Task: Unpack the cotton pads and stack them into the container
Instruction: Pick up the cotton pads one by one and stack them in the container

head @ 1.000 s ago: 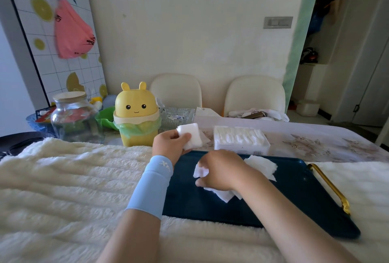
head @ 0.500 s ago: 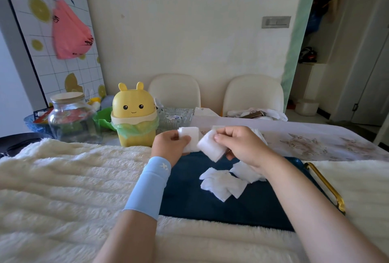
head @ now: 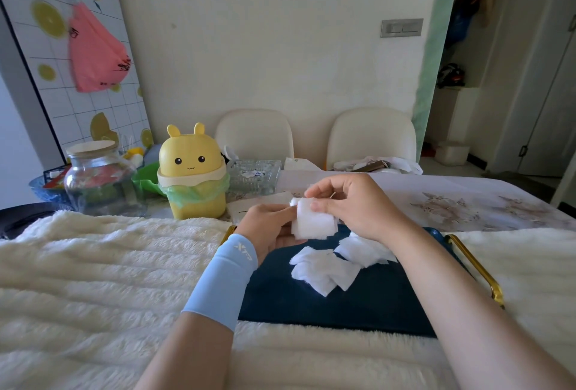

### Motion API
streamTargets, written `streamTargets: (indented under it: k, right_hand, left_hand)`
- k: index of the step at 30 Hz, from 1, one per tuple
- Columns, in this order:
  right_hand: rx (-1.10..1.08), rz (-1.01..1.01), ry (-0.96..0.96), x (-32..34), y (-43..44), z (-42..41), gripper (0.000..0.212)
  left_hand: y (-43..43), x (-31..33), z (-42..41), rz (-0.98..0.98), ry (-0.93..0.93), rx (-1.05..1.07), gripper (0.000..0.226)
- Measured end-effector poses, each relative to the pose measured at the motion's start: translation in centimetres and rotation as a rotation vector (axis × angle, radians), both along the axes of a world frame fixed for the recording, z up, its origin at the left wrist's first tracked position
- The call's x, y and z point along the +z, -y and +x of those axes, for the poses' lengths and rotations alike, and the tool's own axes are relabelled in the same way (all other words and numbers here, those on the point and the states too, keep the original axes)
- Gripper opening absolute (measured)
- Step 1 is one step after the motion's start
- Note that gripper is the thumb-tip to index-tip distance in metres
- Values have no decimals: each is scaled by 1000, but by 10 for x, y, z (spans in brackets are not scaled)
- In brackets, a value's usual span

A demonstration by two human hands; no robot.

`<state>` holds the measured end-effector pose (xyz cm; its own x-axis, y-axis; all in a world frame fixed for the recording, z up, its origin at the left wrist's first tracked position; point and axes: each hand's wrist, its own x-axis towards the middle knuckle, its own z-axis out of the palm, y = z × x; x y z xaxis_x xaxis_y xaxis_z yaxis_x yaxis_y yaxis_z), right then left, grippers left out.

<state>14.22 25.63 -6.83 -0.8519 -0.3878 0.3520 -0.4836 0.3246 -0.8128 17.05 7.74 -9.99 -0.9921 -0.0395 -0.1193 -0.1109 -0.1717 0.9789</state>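
A small stack of white square cotton pads (head: 313, 219) is held above the dark blue tray (head: 358, 305). My left hand (head: 268, 226), with a light blue sleeve at the wrist, holds the stack from the left and below. My right hand (head: 349, 202) pinches the stack's top right edge with thumb and fingers. Several loose cotton pads (head: 327, 269) lie scattered on the tray just below my hands, and more cotton pads (head: 364, 249) lie partly under my right wrist. The pad package seen earlier is hidden behind my hands.
A yellow bunny-shaped bin (head: 191, 171) with a green liner stands behind the tray at the left. Beside it are a glass jar (head: 96, 179) and a clear glass dish (head: 254, 176). The tray has gold handles (head: 477, 268). A fluffy cream blanket (head: 93, 280) covers the near table.
My right hand lifted a pad off the tray, brought it up to the left hand and laid it onto the stack; both hands now hold the stack together.
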Motion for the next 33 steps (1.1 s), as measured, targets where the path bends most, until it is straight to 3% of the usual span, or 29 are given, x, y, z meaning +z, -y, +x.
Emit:
streamTargets:
  k: [5, 9, 12, 15, 17, 21, 26, 31, 33]
  right_hand:
    - [-37, -27, -36, -8, 5, -3, 11]
    - [-116, 10, -87, -10, 5, -4, 12]
    - [-146, 35, -108, -10, 4, -3, 19]
    - [-108, 40, 132, -9, -1, -4, 44]
    - [-56, -25, 278, -10, -3, -4, 42]
    - [-89, -41, 246, -12, 0, -4, 35]
    - [-160, 274, -35, -5, -10, -4, 12]
    - [46, 761, 57, -13, -2, 6, 41]
    - [54, 789, 52, -18, 5, 8, 38]
  left_hand:
    - [-4, 4, 2, 74, 2, -90, 29]
    - [-4, 5, 2, 81, 7, -128, 50]
    - [-2, 1, 3, -9, -44, -156, 32]
    - [1, -2, 2, -21, -55, -167, 21]
    - [3, -2, 1, -6, -61, -196, 25]
    - [3, -3, 1, -47, -72, -192, 32]
    - [7, -8, -5, -83, -58, 99, 35]
    - [12, -12, -8, -169, -100, 252, 27]
    - [12, -13, -8, -177, -108, 261, 26]
